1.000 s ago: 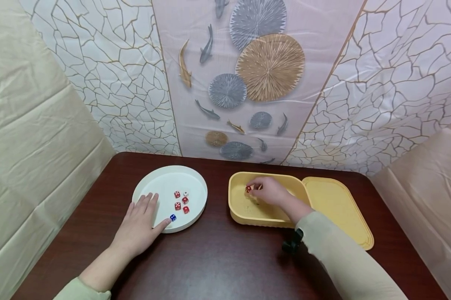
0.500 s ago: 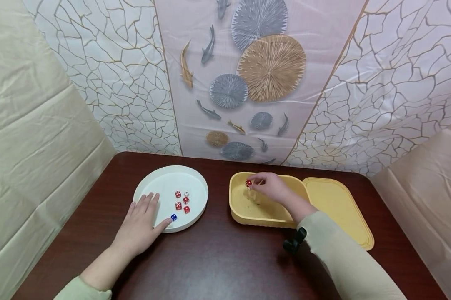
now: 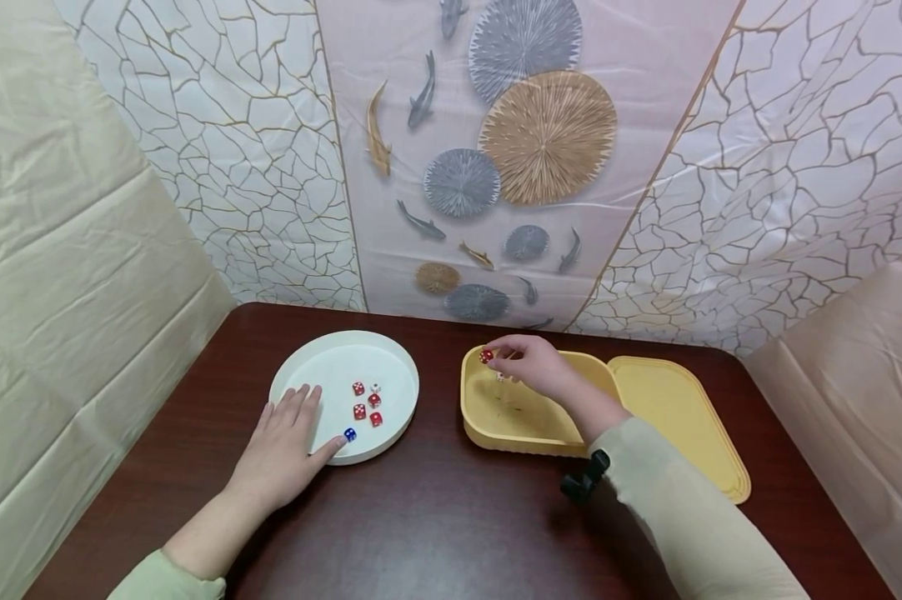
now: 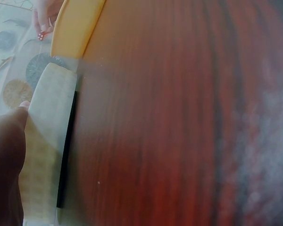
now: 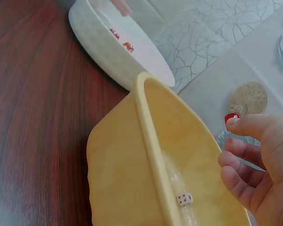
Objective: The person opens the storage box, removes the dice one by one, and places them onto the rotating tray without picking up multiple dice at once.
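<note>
My right hand [image 3: 529, 367] pinches a red die [image 3: 486, 356] between thumb and fingertips, over the left back part of the yellow box [image 3: 526, 443]. Below it in the box, a white die with red dots [image 5: 184, 198] shows beside something clear and see-through, whose shape I cannot make out. My left hand [image 3: 282, 450] rests on the near left rim of the round white tray [image 3: 323, 358], fingers straight. Its thumb tip lies close by a blue die [image 3: 350, 434]. Several red dice [image 3: 359, 412] and a whitish die [image 3: 376, 387] sit in the tray.
A flat yellow lid [image 3: 676, 417] lies right of the box, against its side. The dark wooden table [image 3: 421, 525] ends at a patterned cloth backdrop [image 3: 451, 250]. Cloth walls stand on both sides. A black strap [image 3: 586, 479] hangs by my right sleeve.
My right hand has lifted the red die up from inside the box and shifted it slightly left, to about the back rim in view. My left hand has stayed in place.
</note>
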`<state>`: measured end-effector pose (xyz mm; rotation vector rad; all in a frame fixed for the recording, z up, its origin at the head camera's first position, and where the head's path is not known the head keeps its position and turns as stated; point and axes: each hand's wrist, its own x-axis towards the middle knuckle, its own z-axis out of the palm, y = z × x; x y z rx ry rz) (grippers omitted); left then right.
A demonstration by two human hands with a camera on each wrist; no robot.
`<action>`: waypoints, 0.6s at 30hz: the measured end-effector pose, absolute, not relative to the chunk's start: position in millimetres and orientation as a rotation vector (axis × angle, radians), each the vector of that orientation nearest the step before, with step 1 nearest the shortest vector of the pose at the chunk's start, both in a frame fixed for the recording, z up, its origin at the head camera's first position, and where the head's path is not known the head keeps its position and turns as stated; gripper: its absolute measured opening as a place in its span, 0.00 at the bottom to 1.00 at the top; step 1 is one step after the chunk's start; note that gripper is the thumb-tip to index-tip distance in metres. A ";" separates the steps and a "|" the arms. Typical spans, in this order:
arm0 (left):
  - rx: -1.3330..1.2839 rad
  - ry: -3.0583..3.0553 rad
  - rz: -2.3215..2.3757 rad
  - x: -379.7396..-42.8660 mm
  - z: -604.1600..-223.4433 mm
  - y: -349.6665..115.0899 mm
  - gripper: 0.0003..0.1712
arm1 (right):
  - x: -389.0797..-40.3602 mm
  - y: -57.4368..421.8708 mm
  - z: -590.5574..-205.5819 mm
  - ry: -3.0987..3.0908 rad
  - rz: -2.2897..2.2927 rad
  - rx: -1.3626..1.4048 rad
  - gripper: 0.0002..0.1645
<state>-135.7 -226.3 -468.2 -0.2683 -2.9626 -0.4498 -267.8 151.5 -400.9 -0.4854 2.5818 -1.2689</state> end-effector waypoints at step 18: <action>-0.267 -2.961 -0.447 -137.0 -469.3 -227.3 0.51 | -281.2 78.3 -395.8 2.364 -1.495 -0.463 0.19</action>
